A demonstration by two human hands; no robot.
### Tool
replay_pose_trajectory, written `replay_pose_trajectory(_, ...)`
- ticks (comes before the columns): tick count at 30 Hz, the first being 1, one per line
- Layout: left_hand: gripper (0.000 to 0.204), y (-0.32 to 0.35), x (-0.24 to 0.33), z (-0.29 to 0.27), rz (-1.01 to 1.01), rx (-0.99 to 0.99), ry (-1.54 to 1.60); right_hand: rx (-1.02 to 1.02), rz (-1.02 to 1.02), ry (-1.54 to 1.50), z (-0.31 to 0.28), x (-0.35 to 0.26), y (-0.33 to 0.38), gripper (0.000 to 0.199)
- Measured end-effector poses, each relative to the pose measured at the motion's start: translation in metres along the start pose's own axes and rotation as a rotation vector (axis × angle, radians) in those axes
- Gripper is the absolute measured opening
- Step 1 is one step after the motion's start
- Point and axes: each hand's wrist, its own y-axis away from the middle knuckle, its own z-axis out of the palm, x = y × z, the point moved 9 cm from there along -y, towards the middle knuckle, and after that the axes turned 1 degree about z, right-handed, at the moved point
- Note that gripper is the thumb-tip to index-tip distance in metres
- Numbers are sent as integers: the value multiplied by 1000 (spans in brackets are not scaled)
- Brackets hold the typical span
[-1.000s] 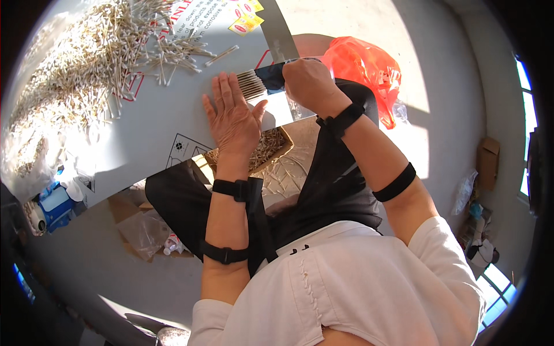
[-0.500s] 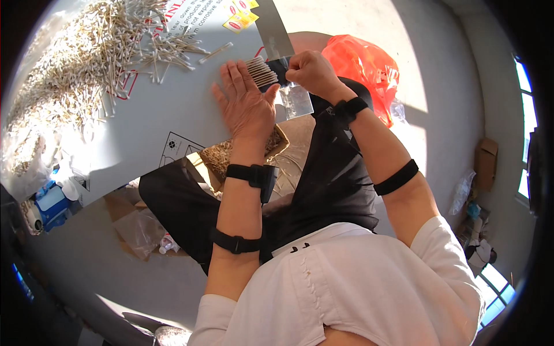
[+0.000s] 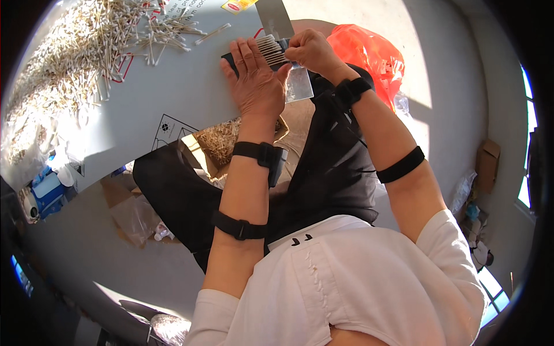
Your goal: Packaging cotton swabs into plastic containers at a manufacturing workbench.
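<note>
Fingers of left hand (image 3: 254,81) lie flat and spread, pinning a row of cotton swabs (image 3: 272,51) under the fingertips. Right hand (image 3: 311,49) is pinched shut on a clear bag (image 3: 300,85). Swabs judged light, bendy, slippery; best gripped mid-bundle. Loose swab pile (image 3: 75,52) beyond.

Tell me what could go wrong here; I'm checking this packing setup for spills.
The bundle of cotton swabs sits at the mouth of a small clear bag, pinched by the right hand; if the grip loosens, swabs may scatter. The left hand steadies them near the edge of the grey board, so dropped swabs could fall off. Loose swabs nearby might mix in.
</note>
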Motion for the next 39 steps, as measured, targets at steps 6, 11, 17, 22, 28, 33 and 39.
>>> replay_pose_trajectory(6,90,5,2,-1,17,13,29,20,-40,-16,0,-6,0,20)
replay_pose_trajectory(11,89,11,8,-5,23,-14,40,28,35,24,-2,3,2,21)
replay_pose_trajectory(17,83,15,7,-1,31,-67,33,16,62,60,-1,1,3,20)
replay_pose_trajectory(22,83,14,10,0,73,-65,20,107,-67,159,-6,-20,7,20)
replay_pose_trajectory(28,82,9,20,4,102,-105,85,108,-122,199,-9,-32,10,19)
replay_pose_trajectory(33,78,2,18,-4,105,-25,287,247,-60,97,-22,-19,28,19)
replay_pose_trajectory(39,66,-7,-21,-14,-234,209,1184,602,699,-1268,11,93,90,30)
